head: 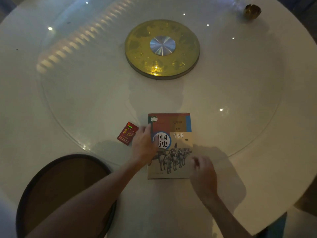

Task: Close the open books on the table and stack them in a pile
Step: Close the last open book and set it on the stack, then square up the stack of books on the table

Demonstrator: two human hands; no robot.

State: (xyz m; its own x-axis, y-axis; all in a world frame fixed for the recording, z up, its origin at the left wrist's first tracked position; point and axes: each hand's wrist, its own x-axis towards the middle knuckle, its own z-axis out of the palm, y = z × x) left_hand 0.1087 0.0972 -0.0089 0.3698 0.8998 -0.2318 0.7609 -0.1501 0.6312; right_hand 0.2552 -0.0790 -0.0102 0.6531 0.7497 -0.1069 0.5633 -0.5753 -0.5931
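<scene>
On the table, open left hand presses the closed book; right hand curls empty beside it.

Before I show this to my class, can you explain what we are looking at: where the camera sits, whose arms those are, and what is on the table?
There is no machine here, and only one picture. The camera is worn on a person's head and looks down, so the two bare arms belong to that person. The left hand lies flat on the left edge of a closed book with horses on its cover. The right hand is at the book's right edge; whether it grips anything is unclear. Beside the book lies a small red box. All rest on a round white table with a gold disc at its middle.
</scene>
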